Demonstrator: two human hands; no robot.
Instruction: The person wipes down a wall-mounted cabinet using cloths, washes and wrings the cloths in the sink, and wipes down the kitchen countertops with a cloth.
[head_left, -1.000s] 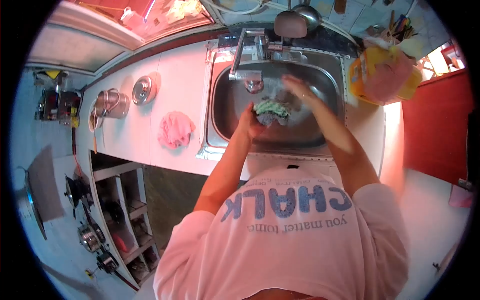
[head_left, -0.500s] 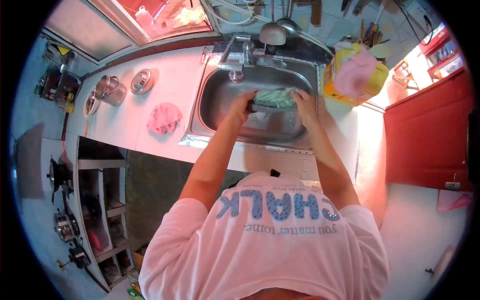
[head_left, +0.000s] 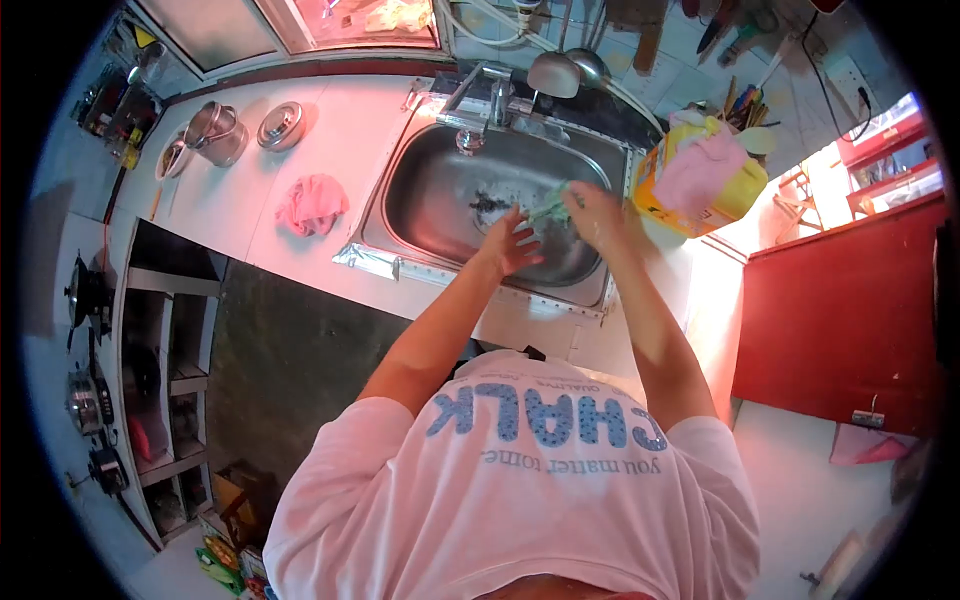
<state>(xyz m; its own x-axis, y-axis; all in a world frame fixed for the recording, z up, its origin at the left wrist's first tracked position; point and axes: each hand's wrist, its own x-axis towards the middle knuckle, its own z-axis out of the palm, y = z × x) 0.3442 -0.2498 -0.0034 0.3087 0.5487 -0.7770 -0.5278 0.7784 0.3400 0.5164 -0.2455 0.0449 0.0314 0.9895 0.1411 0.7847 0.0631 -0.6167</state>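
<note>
A pale green cloth (head_left: pixel 548 207) hangs bunched over the sink basin (head_left: pixel 425 185). My right hand (head_left: pixel 595 214) is closed around its right end. Beside the cloth's left end is my left hand (head_left: pixel 512 243), fingers spread; whether a fingertip touches the cloth, I cannot tell. A dark, ragged patch (head_left: pixel 487 205) shows on the basin floor beyond my left hand; its kind is unclear. Above the basin stands the metal faucet (head_left: pixel 470 140).
A crumpled pink cloth (head_left: pixel 312 204) lies on the counter left of the sink, with a steel pot (head_left: pixel 216 134) and a round steel container (head_left: pixel 281 127) behind it. Right of the sink stands a yellow container (head_left: pixel 725 195) with a pink cloth on top. Ladles (head_left: pixel 553 74) hang behind the faucet.
My left hand has come off the green cloth and opened, moving lower. The cloth is now bunched in my right hand instead of stretched between both. The dark patch has come into view. The view has turned slightly.
</note>
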